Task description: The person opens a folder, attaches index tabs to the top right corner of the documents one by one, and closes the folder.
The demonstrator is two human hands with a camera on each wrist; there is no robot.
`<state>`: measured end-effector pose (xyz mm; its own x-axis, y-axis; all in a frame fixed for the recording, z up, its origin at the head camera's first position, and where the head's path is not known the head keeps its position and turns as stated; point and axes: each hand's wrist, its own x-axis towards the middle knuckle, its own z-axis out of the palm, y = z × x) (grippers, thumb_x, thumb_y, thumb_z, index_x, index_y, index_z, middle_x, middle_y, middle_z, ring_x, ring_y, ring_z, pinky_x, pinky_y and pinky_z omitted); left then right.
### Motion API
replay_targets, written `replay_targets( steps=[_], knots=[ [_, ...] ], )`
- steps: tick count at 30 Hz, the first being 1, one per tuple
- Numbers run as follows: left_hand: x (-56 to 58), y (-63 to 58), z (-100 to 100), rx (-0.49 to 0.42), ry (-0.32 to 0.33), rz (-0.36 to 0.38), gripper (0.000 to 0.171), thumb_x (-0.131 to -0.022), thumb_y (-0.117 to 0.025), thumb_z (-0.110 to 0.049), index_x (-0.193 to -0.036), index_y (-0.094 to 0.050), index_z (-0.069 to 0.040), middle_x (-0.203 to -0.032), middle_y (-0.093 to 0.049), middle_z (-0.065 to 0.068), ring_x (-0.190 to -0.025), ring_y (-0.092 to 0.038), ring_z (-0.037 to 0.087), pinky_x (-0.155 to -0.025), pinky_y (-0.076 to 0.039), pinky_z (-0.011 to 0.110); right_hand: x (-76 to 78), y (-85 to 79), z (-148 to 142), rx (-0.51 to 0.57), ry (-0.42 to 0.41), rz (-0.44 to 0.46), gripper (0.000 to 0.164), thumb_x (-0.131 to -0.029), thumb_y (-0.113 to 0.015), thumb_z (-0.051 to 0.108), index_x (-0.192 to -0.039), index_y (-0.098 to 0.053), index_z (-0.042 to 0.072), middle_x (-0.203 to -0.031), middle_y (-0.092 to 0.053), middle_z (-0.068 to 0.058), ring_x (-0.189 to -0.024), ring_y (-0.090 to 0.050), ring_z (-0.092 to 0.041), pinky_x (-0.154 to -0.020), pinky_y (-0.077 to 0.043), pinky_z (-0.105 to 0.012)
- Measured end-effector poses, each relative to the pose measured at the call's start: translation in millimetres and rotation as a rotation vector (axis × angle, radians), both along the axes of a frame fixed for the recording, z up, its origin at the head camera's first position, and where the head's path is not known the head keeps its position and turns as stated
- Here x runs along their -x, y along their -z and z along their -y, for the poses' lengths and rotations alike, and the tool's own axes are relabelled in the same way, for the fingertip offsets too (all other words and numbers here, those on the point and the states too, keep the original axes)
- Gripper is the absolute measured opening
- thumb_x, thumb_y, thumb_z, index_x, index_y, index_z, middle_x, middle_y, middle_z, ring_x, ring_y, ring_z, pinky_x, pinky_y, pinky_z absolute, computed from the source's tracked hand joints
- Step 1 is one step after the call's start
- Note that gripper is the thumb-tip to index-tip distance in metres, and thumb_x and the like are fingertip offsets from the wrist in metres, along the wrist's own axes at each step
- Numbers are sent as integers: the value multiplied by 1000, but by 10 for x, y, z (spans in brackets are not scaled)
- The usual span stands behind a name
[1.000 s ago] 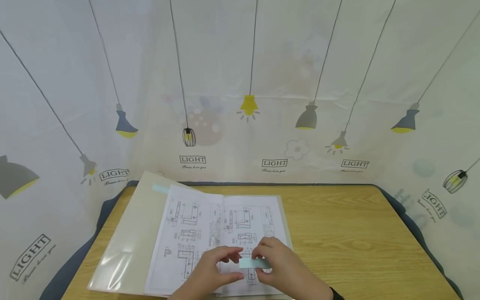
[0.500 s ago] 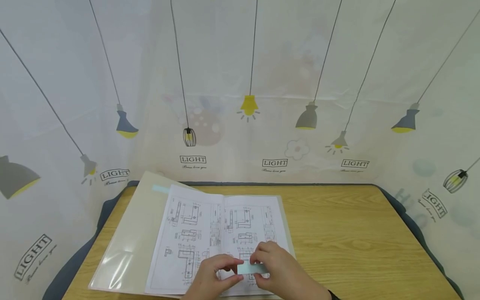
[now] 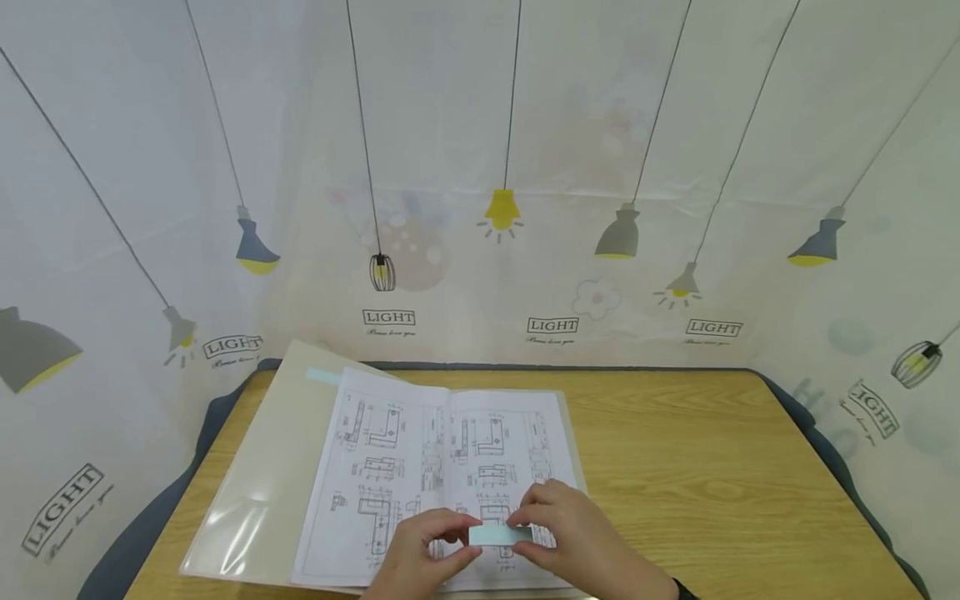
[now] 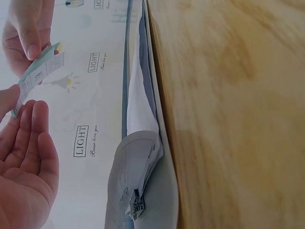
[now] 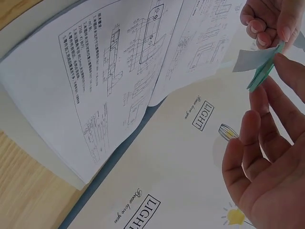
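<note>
Where it sweeps across the head view from 9 o'clock through 12 to 3, a pale backdrop (image 3: 450, 125) carries printed hanging lamps (image 3: 503, 210) and boxed LIGHT lettering (image 3: 553, 326). Below it, across 6 o'clock, spreads the wood-grain counter (image 3: 712, 467). On this lies a pale, glossy folder (image 3: 247, 500), open, its bare cover reaching out toward 8 o'clock. White pages (image 3: 435, 433) lie spread in it, printed with technical drawings; the left wrist view shows one sheet edge curling up.

Both hands are raised over the right-hand page at 6 o'clock, clamped by thumb and fingers on one small thing between them: the left hand (image 3: 422, 552) at its 9 o'clock end, the right hand (image 3: 581, 533) at its 3 o'clock end. That thing is a pale green pad (image 3: 497, 536), held lengthwise; the wrist views show a white flap (image 5: 252, 60) standing away from it. Toward 10 o'clock from the pages, a light blue strip (image 3: 322, 377) sits on the folder cover. A black band (image 3: 683, 590) circles the right wrist.
</note>
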<state>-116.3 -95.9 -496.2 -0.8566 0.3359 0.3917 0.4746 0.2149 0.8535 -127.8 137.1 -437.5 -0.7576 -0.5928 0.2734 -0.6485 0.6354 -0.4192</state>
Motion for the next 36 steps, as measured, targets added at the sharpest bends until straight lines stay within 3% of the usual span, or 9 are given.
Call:
replay_targets(
  steps=[7, 14, 17, 22, 29, 36],
  knots=[
    [-1, -3, 1, 4, 7, 43, 21, -80, -74, -14, -101, -71, -15, -89, -70, -3, -76, -62, 4, -67, -55, 28, 3, 13, -24, 16, -54, -108, 16, -75, -79, 26, -90, -74, 22, -88, -58, 16, -81, -51, 1, -71, -45, -18],
    [-2, -27, 3, 17, 23, 91, 20, -81, -74, -15, -100, -70, -16, -89, -69, -7, -77, -61, 2, -69, -55, 30, 30, 3, -19, -7, -136, -346, 3, -81, -74, 23, -82, -71, 22, -84, -66, 15, -79, -59, -1, -74, -48, -23],
    [0, -36, -6, 23, 21, 119, 19, -82, -74, -18, -100, -70, -18, -89, -69, -7, -77, -61, 2, -70, -55, 30, 49, 6, -21, 1, -155, -391, 4, -82, -73, 21, -82, -69, 22, -85, -65, 15, -79, -59, -2, -75, -47, -23],
    [9, -58, -18, 35, 11, 140, 19, -83, -73, -28, -100, -70, -21, -90, -69, -9, -77, -60, 2, -70, -54, 30, 76, 8, -28, 24, -158, -404, 9, -79, -75, 19, -84, -68, 22, -87, -65, 15, -80, -58, -2, -76, -45, -22],
    [20, -78, -19, 32, 21, 149, 19, -83, -73, -27, -101, -70, -21, -92, -69, -8, -78, -61, 3, -71, -54, 29, 86, -27, -30, 102, -156, -386, 9, -79, -76, 21, -83, -68, 22, -86, -66, 15, -79, -58, -2, -75, -44, -19],
    [20, -87, -23, 13, 36, 154, 17, -83, -73, -26, -99, -70, -21, -90, -69, -6, -77, -61, 5, -71, -54, 29, 72, -26, -8, 105, -106, -323, 7, -83, -73, 24, -84, -66, 25, -86, -65, 19, -80, -56, 1, -73, -44, -18]
  ],
)
